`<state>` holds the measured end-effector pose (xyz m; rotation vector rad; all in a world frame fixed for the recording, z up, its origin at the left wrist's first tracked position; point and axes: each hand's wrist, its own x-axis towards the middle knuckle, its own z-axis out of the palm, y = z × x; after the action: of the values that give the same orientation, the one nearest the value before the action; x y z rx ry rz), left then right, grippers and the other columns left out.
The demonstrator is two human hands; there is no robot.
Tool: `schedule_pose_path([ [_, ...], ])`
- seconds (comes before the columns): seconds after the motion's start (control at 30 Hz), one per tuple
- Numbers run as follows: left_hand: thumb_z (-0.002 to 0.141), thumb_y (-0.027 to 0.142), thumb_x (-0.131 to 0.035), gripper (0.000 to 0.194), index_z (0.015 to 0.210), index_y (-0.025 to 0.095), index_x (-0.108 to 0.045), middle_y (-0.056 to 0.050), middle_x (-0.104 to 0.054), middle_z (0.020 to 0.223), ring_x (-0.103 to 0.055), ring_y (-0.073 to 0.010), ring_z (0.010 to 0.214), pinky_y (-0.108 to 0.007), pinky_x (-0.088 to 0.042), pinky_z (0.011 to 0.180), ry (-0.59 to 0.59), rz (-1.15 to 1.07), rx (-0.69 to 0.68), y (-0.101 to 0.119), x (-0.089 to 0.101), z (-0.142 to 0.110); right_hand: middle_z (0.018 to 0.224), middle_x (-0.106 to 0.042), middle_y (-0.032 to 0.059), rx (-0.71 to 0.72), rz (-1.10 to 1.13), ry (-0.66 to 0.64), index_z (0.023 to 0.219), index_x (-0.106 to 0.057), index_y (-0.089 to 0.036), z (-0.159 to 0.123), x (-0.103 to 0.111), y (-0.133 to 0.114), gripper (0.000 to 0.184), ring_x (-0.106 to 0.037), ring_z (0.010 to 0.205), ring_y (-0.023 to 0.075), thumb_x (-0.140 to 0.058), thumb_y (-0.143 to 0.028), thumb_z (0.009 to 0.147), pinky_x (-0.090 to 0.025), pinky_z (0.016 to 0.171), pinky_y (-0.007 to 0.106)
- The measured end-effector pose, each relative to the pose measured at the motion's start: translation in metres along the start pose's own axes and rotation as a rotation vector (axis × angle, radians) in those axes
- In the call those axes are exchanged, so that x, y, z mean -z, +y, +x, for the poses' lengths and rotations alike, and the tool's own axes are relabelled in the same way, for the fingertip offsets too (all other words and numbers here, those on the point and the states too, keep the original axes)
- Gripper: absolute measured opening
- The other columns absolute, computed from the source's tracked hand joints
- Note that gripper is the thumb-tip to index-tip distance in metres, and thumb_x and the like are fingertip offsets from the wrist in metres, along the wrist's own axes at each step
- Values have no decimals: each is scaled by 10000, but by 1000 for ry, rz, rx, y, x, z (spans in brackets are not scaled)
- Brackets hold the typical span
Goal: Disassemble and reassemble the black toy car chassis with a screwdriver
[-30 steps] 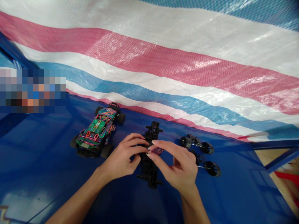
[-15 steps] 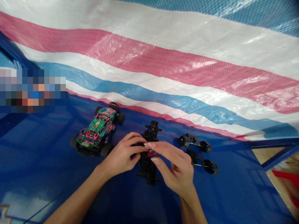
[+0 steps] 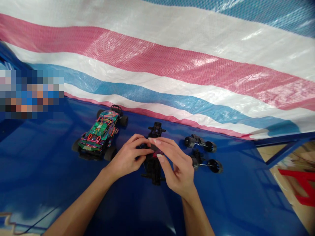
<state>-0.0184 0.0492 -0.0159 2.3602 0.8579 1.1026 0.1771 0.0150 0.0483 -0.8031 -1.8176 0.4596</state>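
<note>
A black toy car chassis [image 3: 153, 173] lies lengthwise on the blue table, partly covered by both hands. My right hand [image 3: 178, 165] is closed over its middle, with thumb and fingers around a small red-purple part [image 3: 158, 153]. From the other side my left hand [image 3: 133, 155] reaches in with bent fingers, its fingertips meeting those of my right hand. What the left fingers pinch is hidden. Left of the hands stands a complete toy car [image 3: 99, 132] with a green, multicoloured body and black wheels.
To the right lie two black axle assemblies with wheels, a far one [image 3: 200, 143] and a nearer one [image 3: 206, 163]. A striped plastic sheet [image 3: 157, 72] rises behind the blue table [image 3: 236, 196]. A red object [image 3: 299, 185] is beyond the table's right edge.
The view has shifted slightly, so everything appears a little further left and higher. Both hands stay at the middle of the chassis, with the fingers only slightly moved.
</note>
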Motion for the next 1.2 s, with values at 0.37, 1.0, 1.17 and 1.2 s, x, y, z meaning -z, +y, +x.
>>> schedule_pose_path([
  [0.37, 943, 12, -612, 337, 1056, 235, -837, -98, -740, 1183, -601, -269, 1160, -462, -608, 999, -3, 20, -13, -2, -2, -2, 1326, -771, 122, 5, -57, -2, 1511, -624, -276, -3, 1, 3, 571, -694, 1264, 281, -625, -52, 986, -619, 1056, 523],
  [1.0, 920, -12, -584, 387, 1068, 237, -841, -105, -728, 1146, -578, -271, 1136, -466, -599, 970, 0, 10, -6, -3, -8, -1, 893, -766, 39, 25, -51, 179, 1246, -795, -322, -2, -6, 5, 430, -707, 836, 218, -820, -94, 883, -639, 725, 395],
  [1.17, 922, -20, -565, 396, 1039, 235, -844, -100, -721, 1149, -576, -265, 1139, -447, -594, 988, -13, 0, 3, -1, -6, 0, 1185, -803, 95, 24, -78, 52, 1430, -700, -315, -3, 0, 5, 524, -732, 1145, 285, -688, -82, 961, -641, 968, 510],
  [1.2, 918, -28, -562, 403, 1042, 233, -843, -99, -719, 1151, -574, -264, 1141, -445, -592, 994, -18, -2, 5, -1, -6, 0, 1228, -805, 93, 22, -72, 34, 1456, -679, -313, -3, 0, 4, 552, -725, 1179, 285, -652, -54, 969, -633, 994, 515],
])
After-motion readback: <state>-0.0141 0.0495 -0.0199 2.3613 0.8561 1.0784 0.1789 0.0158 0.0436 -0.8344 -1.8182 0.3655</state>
